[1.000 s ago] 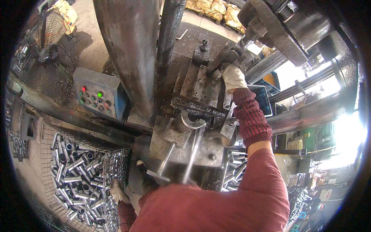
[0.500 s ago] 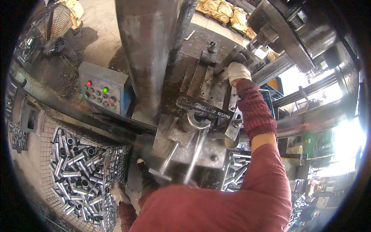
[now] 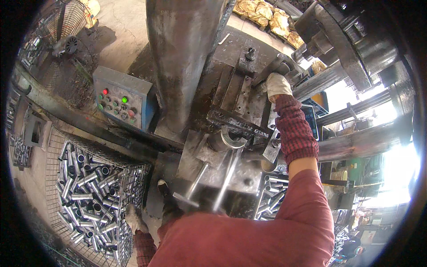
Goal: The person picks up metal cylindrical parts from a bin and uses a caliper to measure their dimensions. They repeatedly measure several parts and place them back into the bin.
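My right hand [image 3: 278, 85], in a whitish work glove, reaches far over the machine bed. It rests against a dark rounded metal part [image 3: 283, 66] beside the block-shaped steel fixture [image 3: 242, 93]. The glove's back faces me and the fingers are hidden, so any hold is unclear. Low at the left, my left hand [image 3: 133, 219], also gloved, hangs by the side of a wire basket [image 3: 129, 182]; its fingers are blurred. Short shiny metal tubes [image 3: 91, 196] fill that basket. Nearer me sit a curved metal saddle [image 3: 226, 139] and a T-handled rod [image 3: 192, 189].
A grey control box [image 3: 122, 95] with lit red and green buttons stands left of a thick steel column [image 3: 182, 58]. Heavy press parts [image 3: 340, 44] overhang at the upper right. More tubes [image 3: 271, 196] lie below my right arm. A caged fan [image 3: 60, 29] stands far left.
The whole view has shifted slightly, with the machine sitting a little further right in the picture. My right hand stays by the same rounded part; my left stays by the basket.
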### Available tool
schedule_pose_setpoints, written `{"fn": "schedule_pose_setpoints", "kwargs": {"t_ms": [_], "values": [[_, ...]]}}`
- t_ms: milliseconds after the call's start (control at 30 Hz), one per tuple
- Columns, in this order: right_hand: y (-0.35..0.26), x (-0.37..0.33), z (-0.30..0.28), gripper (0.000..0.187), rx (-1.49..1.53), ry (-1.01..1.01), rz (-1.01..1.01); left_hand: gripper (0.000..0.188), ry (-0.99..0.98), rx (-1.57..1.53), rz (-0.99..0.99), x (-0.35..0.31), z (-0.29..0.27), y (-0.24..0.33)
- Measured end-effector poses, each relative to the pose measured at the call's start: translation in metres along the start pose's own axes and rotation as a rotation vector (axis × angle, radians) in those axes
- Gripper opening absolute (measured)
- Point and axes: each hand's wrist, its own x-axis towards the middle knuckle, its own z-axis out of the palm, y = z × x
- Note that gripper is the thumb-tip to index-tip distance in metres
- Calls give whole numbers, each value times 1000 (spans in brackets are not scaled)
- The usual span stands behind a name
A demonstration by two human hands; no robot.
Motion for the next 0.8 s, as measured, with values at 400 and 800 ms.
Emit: {"fn": "schedule_pose_setpoints", "kwargs": {"t_ms": [400,800], "values": [[-3,8,-18,17,27,3,38,45,43,-170,-252,-10,-3,15],[10,5,-14,18,30,-49,37,51,146,-590,-529,-11,-11,91]]}}
